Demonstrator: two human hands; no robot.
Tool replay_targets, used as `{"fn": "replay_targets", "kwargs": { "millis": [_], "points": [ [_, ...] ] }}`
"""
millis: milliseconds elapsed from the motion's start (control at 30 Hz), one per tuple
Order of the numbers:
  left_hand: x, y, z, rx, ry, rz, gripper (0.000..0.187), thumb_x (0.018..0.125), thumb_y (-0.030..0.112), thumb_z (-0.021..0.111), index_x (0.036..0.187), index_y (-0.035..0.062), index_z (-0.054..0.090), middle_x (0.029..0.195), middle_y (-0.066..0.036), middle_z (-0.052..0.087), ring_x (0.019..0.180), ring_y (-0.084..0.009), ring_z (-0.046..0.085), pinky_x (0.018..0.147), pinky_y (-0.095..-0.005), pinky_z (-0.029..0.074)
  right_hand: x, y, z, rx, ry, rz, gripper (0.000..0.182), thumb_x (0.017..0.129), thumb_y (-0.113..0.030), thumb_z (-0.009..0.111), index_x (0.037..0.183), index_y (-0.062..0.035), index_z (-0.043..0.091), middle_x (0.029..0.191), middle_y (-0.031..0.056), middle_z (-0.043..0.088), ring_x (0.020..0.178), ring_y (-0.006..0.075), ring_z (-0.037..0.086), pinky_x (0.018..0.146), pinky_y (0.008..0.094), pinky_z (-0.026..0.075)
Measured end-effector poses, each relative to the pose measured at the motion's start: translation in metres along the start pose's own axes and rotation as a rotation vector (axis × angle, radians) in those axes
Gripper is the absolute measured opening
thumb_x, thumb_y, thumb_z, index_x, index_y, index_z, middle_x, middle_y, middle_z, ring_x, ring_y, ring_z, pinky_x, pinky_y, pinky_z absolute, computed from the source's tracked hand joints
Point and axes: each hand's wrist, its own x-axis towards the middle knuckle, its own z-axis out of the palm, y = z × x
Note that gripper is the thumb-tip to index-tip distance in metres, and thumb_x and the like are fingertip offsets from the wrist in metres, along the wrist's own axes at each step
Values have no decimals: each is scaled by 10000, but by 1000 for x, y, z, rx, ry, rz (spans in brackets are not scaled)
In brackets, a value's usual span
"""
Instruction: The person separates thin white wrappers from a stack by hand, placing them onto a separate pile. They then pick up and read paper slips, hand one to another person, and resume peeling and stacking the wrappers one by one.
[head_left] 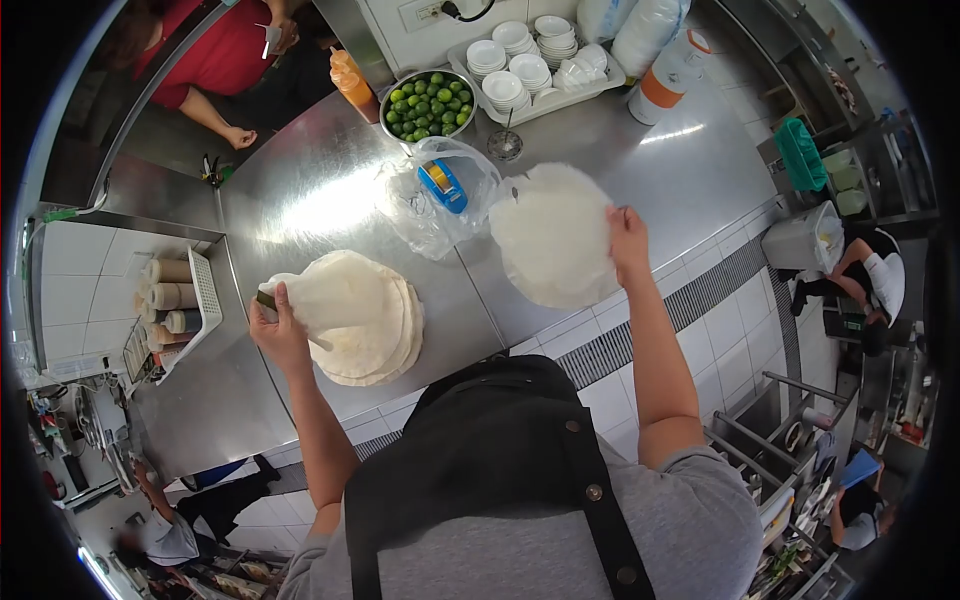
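Observation:
My right hand point(628, 240) pinches the right edge of a thin, pale round wrapper point(552, 235), which is spread out over the front edge of the steel table. At the left, a stack of similar round wrappers point(385, 345) lies on the table. My left hand point(282, 335) is closed at the stack's left side, with the raised edge of the top wrapper point(325, 290) between thumb and fingers. A small dark green piece point(265, 299) shows at those fingertips; what it is I cannot tell.
Behind the wrappers are a clear plastic bag point(405, 205), a blue tape dispenser point(443, 187) and a bowl of limes point(428, 105). A tray of white dishes point(545, 103) stands at the back. Sauce bottles fill a white basket point(207, 290) at left. Other people are around.

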Motion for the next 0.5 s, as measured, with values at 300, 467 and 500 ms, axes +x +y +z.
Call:
{"fn": "replay_targets", "kwargs": {
  "millis": [300,467,500],
  "points": [
    [-6,11,4,97,-25,-11,266,969,217,674,818,22,574,712,25,565,645,-49,491,573,-229,410,-24,49,12,-165,162,-496,460,772,-60,743,1203,-37,584,1140,158,582,1080,315,577,926,393,477],
    [-10,17,9,89,-19,48,264,970,224,673,821,31,572,690,28,556,598,-40,482,521,-221,386,-25,63,7,-283,57,-540,597,717,-36,739,1293,-63,584,1245,171,540,1203,333,513,993,402,447],
    [-11,19,11,59,-24,35,263,970,226,672,823,32,571,677,30,550,574,-37,478,497,-219,373,-26,60,9,-226,28,-514,629,709,-36,740,1317,-77,583,1282,174,522,1214,337,506,996,407,447]
  ]
}}
